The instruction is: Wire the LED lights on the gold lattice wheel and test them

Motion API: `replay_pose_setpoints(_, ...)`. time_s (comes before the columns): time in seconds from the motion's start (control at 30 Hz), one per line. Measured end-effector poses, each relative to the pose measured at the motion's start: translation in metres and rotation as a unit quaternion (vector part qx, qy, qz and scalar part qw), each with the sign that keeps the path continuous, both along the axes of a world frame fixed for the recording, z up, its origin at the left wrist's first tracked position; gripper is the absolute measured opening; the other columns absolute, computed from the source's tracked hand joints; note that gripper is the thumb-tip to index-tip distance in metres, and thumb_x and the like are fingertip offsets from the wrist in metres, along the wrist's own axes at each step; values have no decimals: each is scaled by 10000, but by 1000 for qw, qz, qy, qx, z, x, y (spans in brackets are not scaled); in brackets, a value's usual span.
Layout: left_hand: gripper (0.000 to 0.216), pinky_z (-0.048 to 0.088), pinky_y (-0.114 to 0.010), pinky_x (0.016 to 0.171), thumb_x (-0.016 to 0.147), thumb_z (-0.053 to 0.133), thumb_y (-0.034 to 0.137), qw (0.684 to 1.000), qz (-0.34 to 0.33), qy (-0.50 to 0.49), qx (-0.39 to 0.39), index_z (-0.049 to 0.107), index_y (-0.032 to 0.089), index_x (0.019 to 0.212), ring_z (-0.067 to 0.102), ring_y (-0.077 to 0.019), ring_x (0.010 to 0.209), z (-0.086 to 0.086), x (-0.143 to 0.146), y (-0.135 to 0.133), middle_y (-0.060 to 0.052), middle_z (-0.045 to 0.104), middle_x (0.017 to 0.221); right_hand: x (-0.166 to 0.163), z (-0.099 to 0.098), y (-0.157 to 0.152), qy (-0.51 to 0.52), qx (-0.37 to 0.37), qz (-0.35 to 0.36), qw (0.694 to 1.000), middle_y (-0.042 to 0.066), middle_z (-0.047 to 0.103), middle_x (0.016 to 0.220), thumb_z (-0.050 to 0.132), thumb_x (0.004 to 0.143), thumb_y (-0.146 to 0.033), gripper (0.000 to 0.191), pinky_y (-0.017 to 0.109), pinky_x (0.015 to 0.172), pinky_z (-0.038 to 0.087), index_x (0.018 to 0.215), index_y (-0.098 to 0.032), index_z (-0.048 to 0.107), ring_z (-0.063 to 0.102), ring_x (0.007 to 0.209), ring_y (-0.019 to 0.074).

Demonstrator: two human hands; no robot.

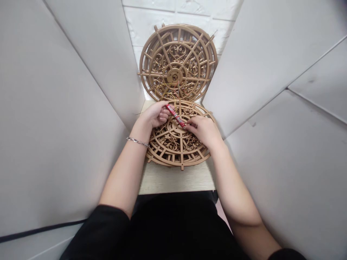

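My left hand is closed around the upper end of a slim red tube with white and silver print. The tube slants down to the right, above the middle of a round gold openwork frame with scrollwork. At its lower end the fingertips of my right hand are pinched together, seemingly on the tube's tip. Whatever small part lies between those fingertips is hidden. Thin yellow wires run just beyond my left hand.
More round gold frames lean in a stack against the white brick-patterned wall. The frame under my hands lies on others, on a pale wooden table. Tall white panels stand close on the left and right.
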State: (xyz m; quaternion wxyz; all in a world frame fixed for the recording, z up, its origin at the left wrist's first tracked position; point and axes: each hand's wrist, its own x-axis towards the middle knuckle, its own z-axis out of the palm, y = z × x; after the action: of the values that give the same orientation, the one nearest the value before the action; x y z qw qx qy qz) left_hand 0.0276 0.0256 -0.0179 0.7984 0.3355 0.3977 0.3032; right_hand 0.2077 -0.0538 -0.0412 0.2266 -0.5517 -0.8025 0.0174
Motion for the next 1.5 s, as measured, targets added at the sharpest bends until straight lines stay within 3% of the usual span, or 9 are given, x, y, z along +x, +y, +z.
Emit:
replay_pose_setpoints(0.47,254,289,-53,295,886,332,198,997,-1,-82,14,507,119,720,354,8,274,-6,-5,2,68,362,405,0,1,-1,22,-20,5,1000,33,623,836,502,806,-319,188,287,749,402,864,-208,642,558,813,157)
replay_pose_setpoints(1.17,258,366,-61,323,872,382,269,994,40,-102,5,504,121,699,418,1,299,-2,-3,-3,48,432,425,-1,2,-1,23,-29,3,999,34,615,824,501,802,-314,182,290,733,394,841,-203,641,548,805,164)
replay_pose_setpoints(1.5,240,381,-71,326,863,345,151,995,35,-88,-3,518,104,704,408,0,279,1,-3,-1,45,433,405,-1,2,-1,24,-23,-2,999,29,611,828,495,804,-311,182,290,725,393,844,-205,638,542,805,159)
